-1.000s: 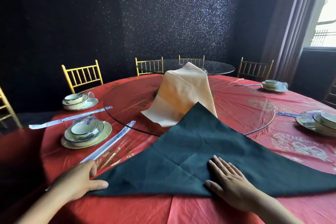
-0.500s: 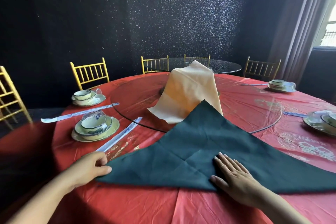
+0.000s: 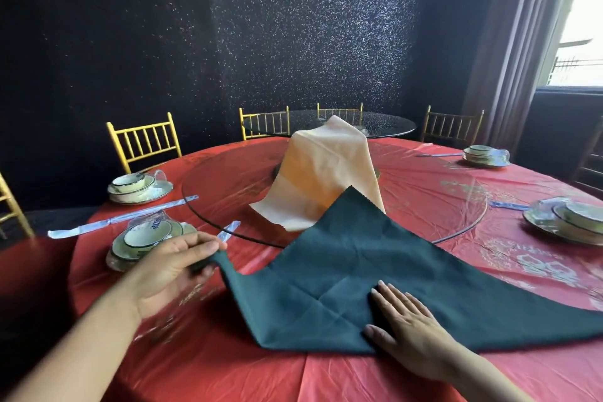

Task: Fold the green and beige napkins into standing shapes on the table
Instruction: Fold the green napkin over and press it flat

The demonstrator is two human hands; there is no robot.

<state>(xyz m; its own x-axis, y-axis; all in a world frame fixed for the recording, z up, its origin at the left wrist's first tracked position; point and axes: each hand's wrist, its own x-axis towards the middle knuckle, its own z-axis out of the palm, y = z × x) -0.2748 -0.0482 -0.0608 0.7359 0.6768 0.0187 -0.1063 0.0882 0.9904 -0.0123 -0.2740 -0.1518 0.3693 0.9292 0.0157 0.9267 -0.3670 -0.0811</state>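
A dark green napkin, folded into a wide triangle, lies on the red tablecloth in front of me. My left hand pinches its left corner and holds it lifted off the cloth. My right hand lies flat, fingers straight, on the napkin's near edge at the middle. Behind the green tip, a beige napkin is draped in a tall heap on the glass turntable.
Wrapped place settings stand at the left, far left, far right and right, with wrapped chopsticks between. Gold chairs ring the table. A second glass-topped table stands behind.
My left hand has taken hold of the green napkin's left corner and raised it up and inward. My right hand has stayed pressed on the near edge.
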